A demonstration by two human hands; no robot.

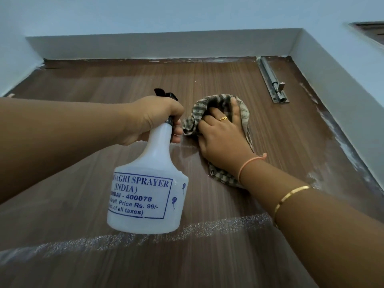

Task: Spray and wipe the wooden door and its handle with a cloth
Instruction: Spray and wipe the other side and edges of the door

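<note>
Left hand [158,117], centre-left of frame, grip wrapped tight round neck of white spray bottle [149,188], w/ black nozzle poking out above the knuckles. Bottle hangs tilted, base toward lower centre, blue print facing camera. Just right of it, right hand [224,136] lies flat w/ fingers together, pressing checked cloth [220,104] onto door [104,84]; cloth bunches above fingertips and trails under the wrist. Ring on one finger, thread band at wrist, gold bangle on forearm. Door fills mid frame, brown wood grain, pale wet streak across lower part. Bolt [272,80] upper right, near door's top corner. Handle not in view. Pale wall [187,15] runs along top.
</note>
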